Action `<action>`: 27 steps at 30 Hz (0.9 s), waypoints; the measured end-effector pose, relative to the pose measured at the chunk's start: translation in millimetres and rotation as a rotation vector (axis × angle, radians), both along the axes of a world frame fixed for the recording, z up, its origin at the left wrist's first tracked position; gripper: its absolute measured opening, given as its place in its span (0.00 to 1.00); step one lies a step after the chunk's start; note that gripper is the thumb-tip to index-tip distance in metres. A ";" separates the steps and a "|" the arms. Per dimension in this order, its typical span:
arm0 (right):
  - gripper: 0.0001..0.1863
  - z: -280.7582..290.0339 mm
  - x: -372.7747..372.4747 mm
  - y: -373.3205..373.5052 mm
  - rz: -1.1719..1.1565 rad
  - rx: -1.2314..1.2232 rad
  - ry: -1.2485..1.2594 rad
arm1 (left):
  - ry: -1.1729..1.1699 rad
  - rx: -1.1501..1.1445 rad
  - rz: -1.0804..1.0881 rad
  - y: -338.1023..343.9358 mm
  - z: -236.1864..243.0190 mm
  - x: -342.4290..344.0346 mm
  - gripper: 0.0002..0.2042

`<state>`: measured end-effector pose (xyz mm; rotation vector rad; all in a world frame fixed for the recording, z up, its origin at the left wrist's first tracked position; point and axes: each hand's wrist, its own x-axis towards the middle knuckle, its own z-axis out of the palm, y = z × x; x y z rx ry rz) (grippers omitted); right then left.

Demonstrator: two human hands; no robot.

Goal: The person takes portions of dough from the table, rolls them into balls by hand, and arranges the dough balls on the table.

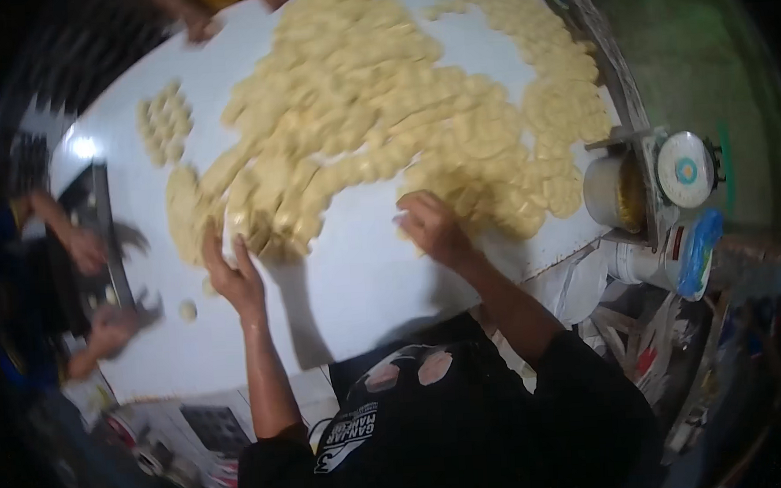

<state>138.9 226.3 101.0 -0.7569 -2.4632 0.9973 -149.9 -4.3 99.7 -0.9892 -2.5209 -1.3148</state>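
A wide spread of pale yellow dough pieces [347,87] covers much of the white table [348,273]. At its near left edge, my left hand [235,283] reaches up with fingers stretched and thumb apart. The fingertips are beside a longer lump of dough [260,193], perhaps touching it. My right hand [436,231] is at the near edge of the spread, right of the middle, its fingers curled in. Whatever lies under those fingers is hidden; dough pieces [494,194] lie just to its right.
Small dough balls [165,123] sit in a group at left, with one dough ball [187,310] apart. Another person's hands [86,251] work at a dark tray [103,232]. Farther hands [203,28] show at the top. A metal pot [613,192] and a round scale [686,169] stand right.
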 end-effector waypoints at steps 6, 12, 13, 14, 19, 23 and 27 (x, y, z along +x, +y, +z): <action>0.11 -9.4 123.4 274.9 -0.636 -0.032 -0.095 | -0.230 0.044 -0.587 285.6 39.8 136.3 0.17; 0.15 -12.3 169.9 453.0 -0.859 0.102 -0.302 | -0.105 -0.008 -0.868 579.0 -4.9 235.2 0.21; 0.14 -18.1 170.0 472.2 -0.832 0.161 -0.322 | -0.101 -0.006 -0.875 618.6 -18.8 248.4 0.21; 0.14 -29.7 165.4 483.1 -0.834 0.149 -0.326 | -0.011 -0.076 -0.910 651.3 -36.5 259.4 0.21; 0.17 -64.4 141.2 504.3 -0.758 0.310 -0.439 | 0.244 -0.189 -1.000 714.8 -92.2 273.5 0.21; 0.16 -24.5 131.4 453.9 -0.693 -0.140 -0.210 | -0.112 -0.133 -0.889 634.3 -62.4 230.8 0.18; 0.12 52.2 101.3 297.7 -0.413 -0.589 0.279 | -0.411 0.114 -0.457 385.2 15.7 171.7 0.24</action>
